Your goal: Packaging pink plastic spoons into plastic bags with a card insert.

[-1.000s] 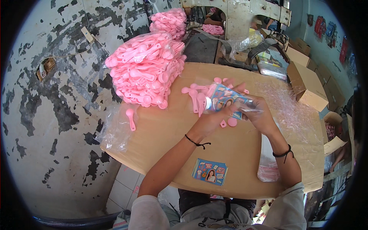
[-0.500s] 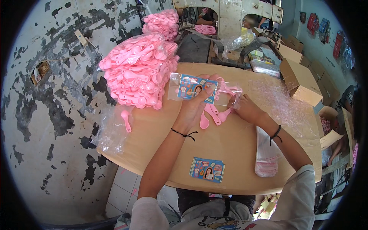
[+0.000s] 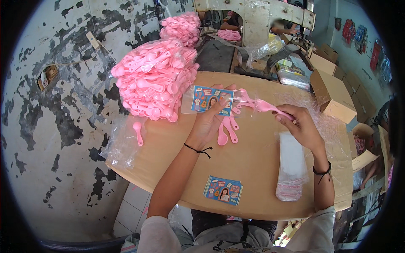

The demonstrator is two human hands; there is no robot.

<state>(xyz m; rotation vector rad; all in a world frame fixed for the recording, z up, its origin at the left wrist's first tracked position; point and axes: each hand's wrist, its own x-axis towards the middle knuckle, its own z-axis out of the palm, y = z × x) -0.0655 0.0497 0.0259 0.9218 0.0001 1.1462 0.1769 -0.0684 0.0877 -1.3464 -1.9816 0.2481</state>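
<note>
My left hand is closed on a clear plastic bag with a blue printed card inside it, thumb across the card's right part. A pink plastic spoon is gripped by its handle in my right hand, its bowl end at the bag's right side. Whether the bowl is inside the bag's mouth I cannot tell. Several loose pink spoons lie on the table below my left hand, and others show behind the bag. Nearer to me lies a stack of blue cards.
Clear empty bags lie in a stack at the right of the brown-covered table. A big bag of pink spoons stands at the far left, with a lone spoon nearby. Cardboard boxes stand right; behind is a metal machine.
My right hand has picked up a pink spoon and moved right and nearer to me, its handle now in the fingers. The left hand with the bag has shifted slightly left.
</note>
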